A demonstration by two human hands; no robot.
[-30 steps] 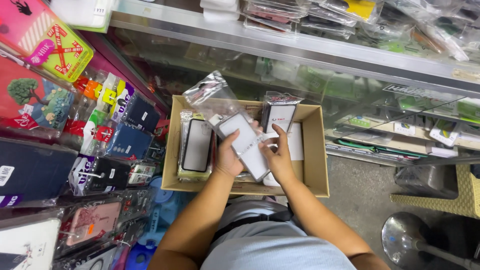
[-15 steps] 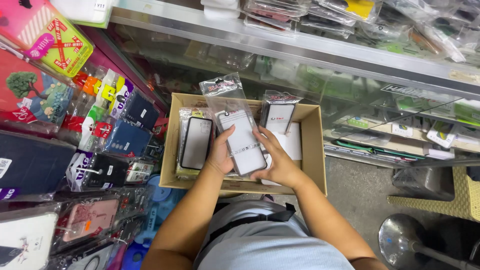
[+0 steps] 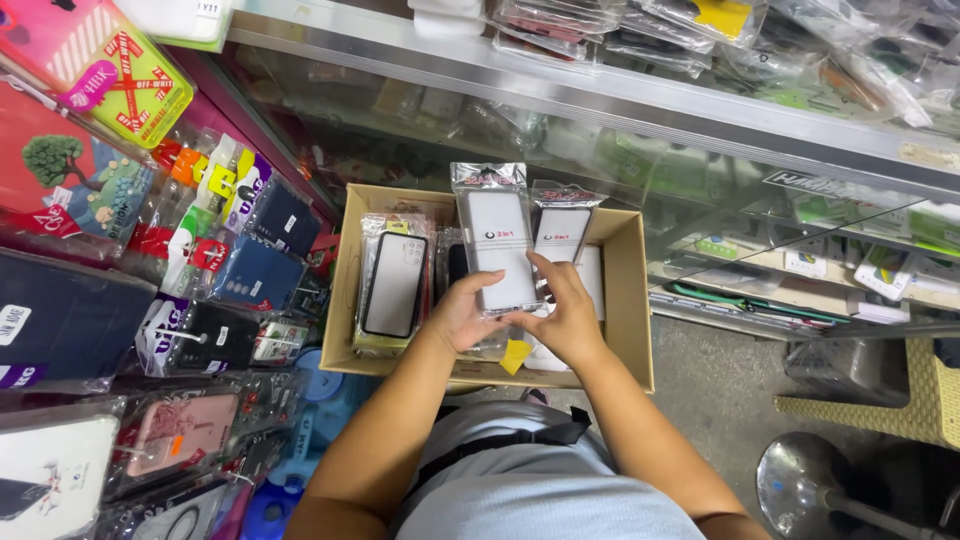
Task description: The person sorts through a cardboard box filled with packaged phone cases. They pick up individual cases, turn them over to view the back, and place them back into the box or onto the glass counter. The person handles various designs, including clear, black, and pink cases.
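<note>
A brown cardboard box (image 3: pixel 628 300) rests on my lap, filled with phone cases in clear plastic bags. My left hand (image 3: pixel 458 315) and my right hand (image 3: pixel 562 315) together hold one bagged white phone case (image 3: pixel 497 240) upright above the middle of the box. The left hand grips its lower left edge; the right hand's fingers press on its lower right. Behind it stands another bagged case (image 3: pixel 560 232). A bagged black-rimmed case (image 3: pixel 394 285) leans at the box's left side. A small yellow tag (image 3: pixel 514 356) shows under my hands.
A rack of packaged phone cases (image 3: pixel 215 260) covers the left side. A glass display counter with a metal rim (image 3: pixel 640 100) stands beyond the box, with more packets on top. A metal stool base (image 3: pixel 810 485) and a woven chair (image 3: pixel 930 400) are at the lower right.
The bagged white case has been raised and turned more upright in both hands. My right hand has shifted onto its lower right edge. The view has tilted slightly.
</note>
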